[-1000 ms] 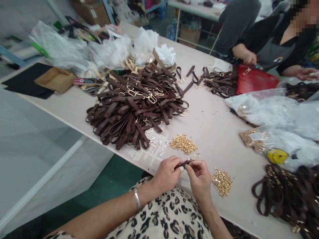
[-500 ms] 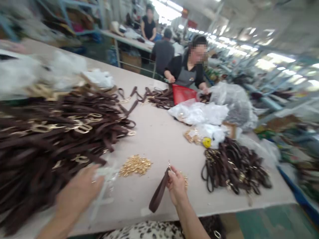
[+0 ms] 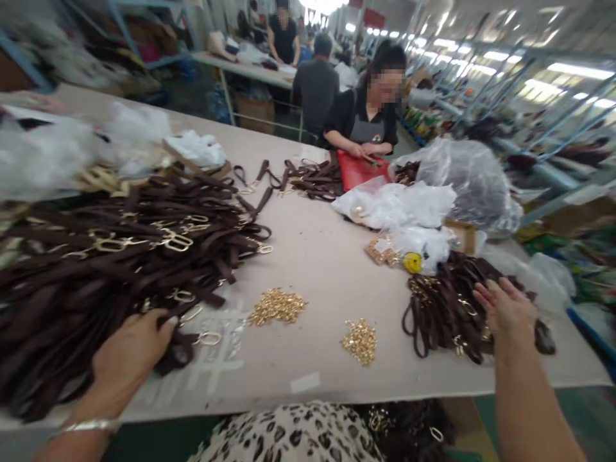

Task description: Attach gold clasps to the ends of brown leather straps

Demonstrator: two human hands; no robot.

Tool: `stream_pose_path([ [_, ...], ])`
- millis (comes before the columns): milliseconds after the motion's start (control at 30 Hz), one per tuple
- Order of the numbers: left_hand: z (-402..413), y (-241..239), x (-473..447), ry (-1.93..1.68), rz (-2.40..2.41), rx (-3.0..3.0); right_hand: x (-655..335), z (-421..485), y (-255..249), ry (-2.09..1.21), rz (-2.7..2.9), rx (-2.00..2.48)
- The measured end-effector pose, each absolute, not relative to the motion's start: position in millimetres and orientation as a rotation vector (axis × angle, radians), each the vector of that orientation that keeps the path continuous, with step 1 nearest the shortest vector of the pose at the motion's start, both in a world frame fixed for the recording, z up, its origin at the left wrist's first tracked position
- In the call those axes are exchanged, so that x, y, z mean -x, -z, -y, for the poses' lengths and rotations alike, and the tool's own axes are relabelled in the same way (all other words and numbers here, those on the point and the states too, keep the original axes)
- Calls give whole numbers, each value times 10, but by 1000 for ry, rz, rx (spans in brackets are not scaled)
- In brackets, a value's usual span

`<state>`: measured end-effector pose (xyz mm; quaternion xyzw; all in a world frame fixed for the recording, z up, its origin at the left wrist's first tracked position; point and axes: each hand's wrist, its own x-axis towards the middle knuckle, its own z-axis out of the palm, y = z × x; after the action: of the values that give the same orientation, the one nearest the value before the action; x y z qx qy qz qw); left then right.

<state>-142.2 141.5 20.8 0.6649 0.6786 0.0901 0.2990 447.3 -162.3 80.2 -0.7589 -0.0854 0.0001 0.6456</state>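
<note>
On the left, a large heap of dark brown straps (image 3: 120,276) with gold buckles covers the table. At its near edge my left hand (image 3: 132,350) is closed on a brown strap (image 3: 178,350); a gold oval ring (image 3: 209,338) lies just beyond the thumb. My right hand (image 3: 511,311) is over the smaller pile of brown straps (image 3: 440,314) at the right, its fingers stretched out and nothing seen in them. Between the hands lie two heaps of small gold metal pieces, a wider heap (image 3: 278,307) and a smaller heap (image 3: 359,342).
Across the table (image 3: 308,256), a co-worker (image 3: 368,122) handles a red piece (image 3: 363,170). White plastic bags (image 3: 399,202), a yellow round object (image 3: 412,262) and a large clear bag (image 3: 471,183) stand at the right. More bags (image 3: 129,131) lie behind the left heap.
My right hand has moved right, from the small gold heap to the right pile, and let go of its strap. My left hand has closed on a strap in the left heap.
</note>
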Motion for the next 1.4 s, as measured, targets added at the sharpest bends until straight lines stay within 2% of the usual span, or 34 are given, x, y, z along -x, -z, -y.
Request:
stream_pose_path([
  [100,-1360,-70,1722,-301,-1941,-1731,-3725,1296,-224,-223,471,1866],
  [233,-1214,46,1665,-542,-1863,-1614,-2359,906,414,-558,1013,1902],
  [400,-924,-37,1520,-725,-1621,-1264,-1434,522,777,-615,1406,1902],
  [800,-402,-110,1217,-542,-1227,-849,-1236,158,955,-390,1774,2000],
  [1400,-202,-21,1028,-445,-1140,-833,-1491,888,1015,-386,1796,1927],
])
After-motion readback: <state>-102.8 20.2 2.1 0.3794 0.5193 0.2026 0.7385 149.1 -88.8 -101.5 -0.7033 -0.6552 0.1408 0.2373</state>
